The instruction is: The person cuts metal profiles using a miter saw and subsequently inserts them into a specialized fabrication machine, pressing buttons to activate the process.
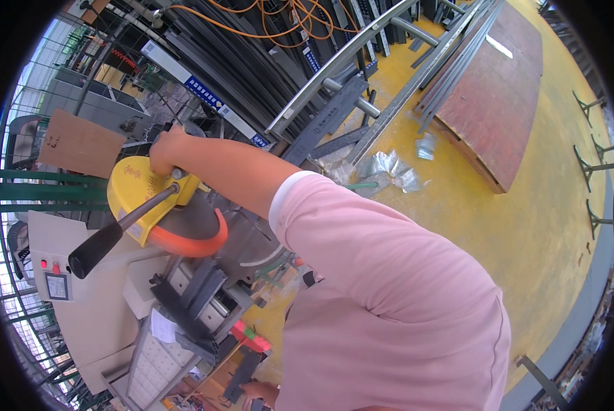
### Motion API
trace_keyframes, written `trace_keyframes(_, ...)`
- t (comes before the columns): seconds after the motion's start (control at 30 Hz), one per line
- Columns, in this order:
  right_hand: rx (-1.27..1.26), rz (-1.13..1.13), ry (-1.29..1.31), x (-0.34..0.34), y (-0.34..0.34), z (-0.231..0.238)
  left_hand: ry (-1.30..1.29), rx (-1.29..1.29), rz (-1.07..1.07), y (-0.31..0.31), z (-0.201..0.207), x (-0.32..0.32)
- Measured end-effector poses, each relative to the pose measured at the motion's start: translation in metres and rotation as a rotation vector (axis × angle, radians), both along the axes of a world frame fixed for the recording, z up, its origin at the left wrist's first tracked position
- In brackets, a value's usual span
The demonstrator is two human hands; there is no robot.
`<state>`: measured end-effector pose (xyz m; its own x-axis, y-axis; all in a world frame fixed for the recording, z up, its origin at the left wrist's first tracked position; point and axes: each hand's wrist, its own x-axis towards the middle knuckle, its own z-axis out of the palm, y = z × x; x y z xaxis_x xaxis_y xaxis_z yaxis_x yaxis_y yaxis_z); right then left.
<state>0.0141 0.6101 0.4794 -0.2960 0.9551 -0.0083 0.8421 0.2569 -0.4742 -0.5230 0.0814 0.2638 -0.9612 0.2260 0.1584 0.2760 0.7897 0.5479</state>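
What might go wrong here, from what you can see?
The right hand is right by the yellow guard, so fingers might get pinched if that part moves. Crumpled silvery wrapping lies on the yellow floor; someone could slip on it.

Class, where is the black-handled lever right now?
The lever slants down-left across the yellow housing, on the head view's left side, below the right hand.

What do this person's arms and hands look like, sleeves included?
The right hand and forearm are bare, with no glove or watch visible. A short, plain pink sleeve ends in a white band. The left hand also looks ungloved; its sleeve cannot be made out.
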Motion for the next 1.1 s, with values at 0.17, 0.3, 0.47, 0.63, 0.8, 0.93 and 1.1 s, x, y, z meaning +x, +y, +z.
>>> trace_keyframes(0.17,0.497,0.376,0.502,0.063,0.061,-0.113,0.617,-0.628,-0.406,0.078,0.006,-0.042)
trace_keyframes(0.3,0.077,-0.592,0.988,0.069,-0.115,-0.177,-0.097,0.482,-0.241,0.016,0.002,-0.083)
trace_keyframes(0.47,-0.504,-0.8,0.65,0.008,-0.351,-0.271,-0.439,0.883,-0.105,0.064,0.09,-0.053)
trace_keyframes(0.63,-0.778,0.051,0.512,-0.202,-0.385,-0.188,-0.721,0.893,-0.247,0.096,0.076,-0.092)
trace_keyframes(0.8,-0.629,0.466,0.631,-0.423,-0.35,-0.133,-0.803,0.653,-0.551,0.13,0.059,-0.082)
trace_keyframes(0.93,-0.489,0.337,0.493,-0.507,-0.34,-0.14,-1.239,0.702,-0.63,0.138,0.074,-0.108)
trace_keyframes(1.1,-0.727,0.033,0.74,-0.515,-0.327,-0.189,-0.772,0.526,-0.544,0.134,0.013,-0.183)
